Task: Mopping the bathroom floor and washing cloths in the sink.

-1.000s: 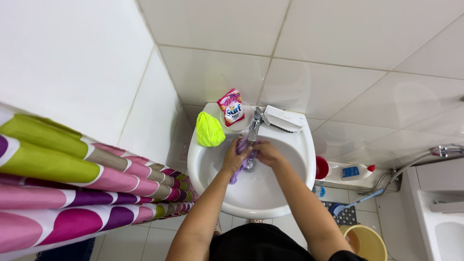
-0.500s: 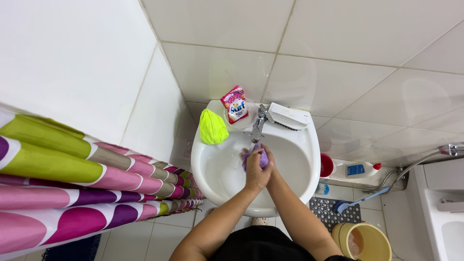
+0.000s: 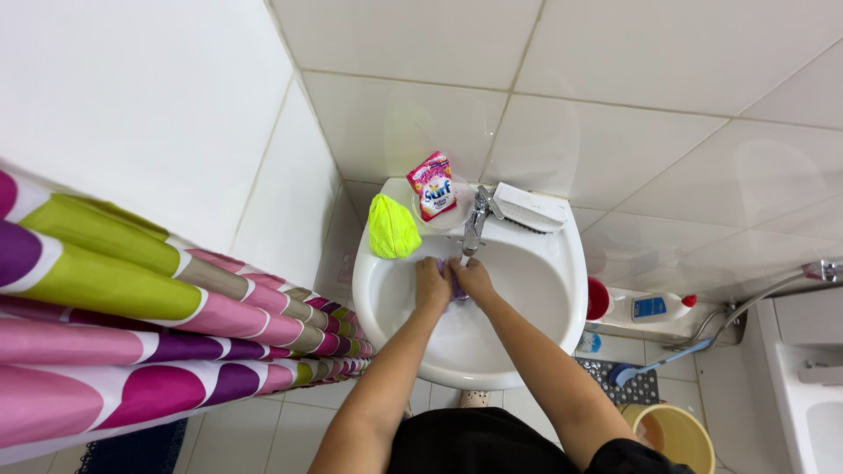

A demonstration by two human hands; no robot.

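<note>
Hands meet in the white sink (image 3: 544,290), just under the spout of the chrome tap (image 3: 475,221); the left hand (image 3: 431,285) and the right hand (image 3: 475,279) press knuckle to knuckle, and between them a small purple cloth (image 3: 456,287) shows as a narrow strip; fingers of both hands are curled together and clamped on it, so most of it is hidden; what can be seen runs lengthwise from the tap toward the person, though which end leads I cannot tell. Beyond the fingertips of the left hand, on the sink's rim, lies a bright yellow-green cloth (image 3: 392,227), bunched and apart from the hands; just past it, beside the tap, stands a pink and red detergent packet (image 3: 435,185), tilted; on the far side of the tap, beyond the right hand's fingers, rests a white scrubbing brush (image 3: 529,206), bristles down. Off to the left hangs a curtain (image 3: 132,290) with pink, purple and green spots; down on the floor to the right sit a white bottle with a red cap (image 3: 650,307) and a yellow bucket (image 3: 672,434).
</note>
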